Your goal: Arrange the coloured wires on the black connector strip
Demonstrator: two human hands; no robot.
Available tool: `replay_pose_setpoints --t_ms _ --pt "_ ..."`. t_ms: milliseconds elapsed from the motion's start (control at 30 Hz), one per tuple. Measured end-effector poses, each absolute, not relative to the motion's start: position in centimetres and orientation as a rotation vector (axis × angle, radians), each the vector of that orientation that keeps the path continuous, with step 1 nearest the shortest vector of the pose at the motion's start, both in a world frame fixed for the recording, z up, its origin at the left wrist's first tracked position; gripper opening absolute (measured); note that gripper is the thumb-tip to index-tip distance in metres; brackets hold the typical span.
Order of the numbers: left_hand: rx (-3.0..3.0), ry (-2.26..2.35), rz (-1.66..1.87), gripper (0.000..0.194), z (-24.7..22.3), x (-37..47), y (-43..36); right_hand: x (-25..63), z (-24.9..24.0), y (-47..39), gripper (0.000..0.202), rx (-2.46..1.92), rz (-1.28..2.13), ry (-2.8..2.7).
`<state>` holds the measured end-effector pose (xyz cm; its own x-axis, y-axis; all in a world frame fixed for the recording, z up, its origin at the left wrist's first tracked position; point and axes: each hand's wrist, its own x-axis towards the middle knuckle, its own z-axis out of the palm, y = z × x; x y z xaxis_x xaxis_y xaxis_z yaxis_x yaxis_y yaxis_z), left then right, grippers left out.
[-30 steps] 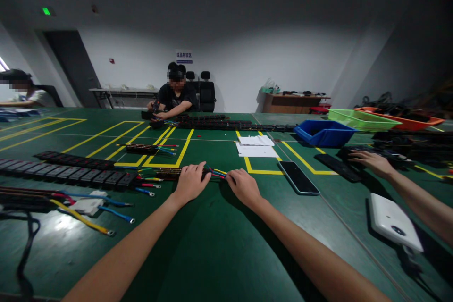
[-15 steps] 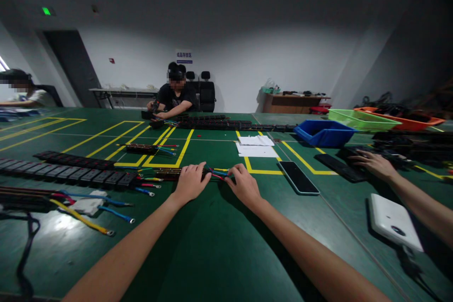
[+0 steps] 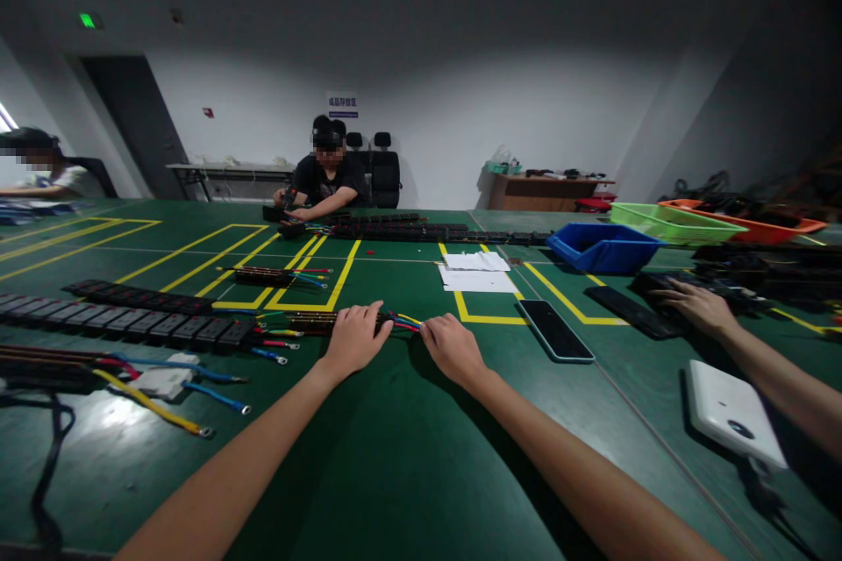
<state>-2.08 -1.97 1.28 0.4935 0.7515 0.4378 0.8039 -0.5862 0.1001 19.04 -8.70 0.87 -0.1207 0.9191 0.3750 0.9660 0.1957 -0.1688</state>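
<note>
**A pinch regained as coloured wires point(image 3: 406, 322) draw together**

The person's right hand point(image 3: 453, 351), its fingers raised and parted half a second ago, has closed at the tips of the coloured wires; the strands, splayed then, now run in a tighter bundle; farther right across the table, a co-worker's hand point(image 3: 698, 305) has edged slightly rightward since the earliest view.
</note>
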Motion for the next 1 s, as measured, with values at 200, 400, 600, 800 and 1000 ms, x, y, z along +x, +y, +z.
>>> replay_pose_setpoints --t_ms 200,400,600,800,1000 --pt "-2.606 -1.358 -0.682 0.054 1.28 -2.12 -1.98 18.99 0.71 -8.72 0.029 -1.812 -0.093 -1.935" --pt "-2.589 -1.35 -0.691 0.053 1.08 -2.09 -1.9 19.12 0.34 -8.57 0.025 -1.774 -0.143 -1.878" --pt "-2.601 -1.358 -0.684 0.053 1.11 -2.11 -1.86 19.29 0.22 -8.54 0.031 -1.772 -0.224 -1.962" --pt "-2.6 -1.354 -0.681 0.053 1.17 -2.09 -1.94 19.08 0.47 -8.73 0.033 -1.777 -0.266 -2.014" --pt "-2.604 -1.344 -0.686 0.054 1.28 -2.05 -2.02 19.05 0.56 -8.77 0.023 -1.731 -0.297 -1.956"
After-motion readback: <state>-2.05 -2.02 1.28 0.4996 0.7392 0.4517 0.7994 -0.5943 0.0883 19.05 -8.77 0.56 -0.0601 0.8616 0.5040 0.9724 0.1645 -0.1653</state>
